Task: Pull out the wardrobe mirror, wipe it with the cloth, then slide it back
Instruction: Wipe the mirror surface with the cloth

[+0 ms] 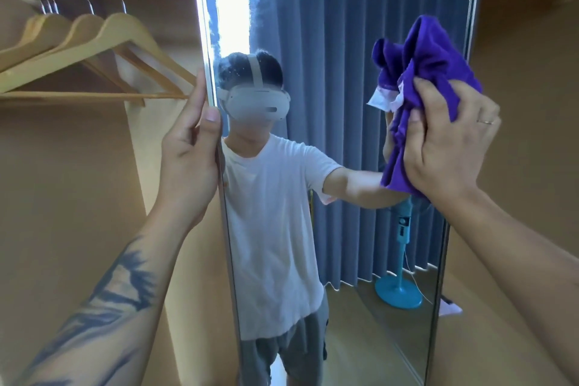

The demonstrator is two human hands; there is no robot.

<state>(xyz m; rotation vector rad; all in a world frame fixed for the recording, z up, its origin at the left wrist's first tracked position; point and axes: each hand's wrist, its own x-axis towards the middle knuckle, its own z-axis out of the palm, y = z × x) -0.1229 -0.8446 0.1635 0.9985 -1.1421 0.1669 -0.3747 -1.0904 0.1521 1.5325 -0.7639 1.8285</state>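
Standing at frame center, the metal-framed wardrobe mirror (329, 72) is being gripped on its left edge by the left hand (191, 147), thumb wrapping the front, while the right hand (448, 141) is bunching a purple cloth (419, 66) against the glass at right, wooden hangers (94, 53) hanging upper left; no legible writing.

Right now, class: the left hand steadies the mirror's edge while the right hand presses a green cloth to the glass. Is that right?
Not quite. The head view shows the cloth is purple, not green. The left hand does steady the mirror edge, and the right hand presses the cloth.
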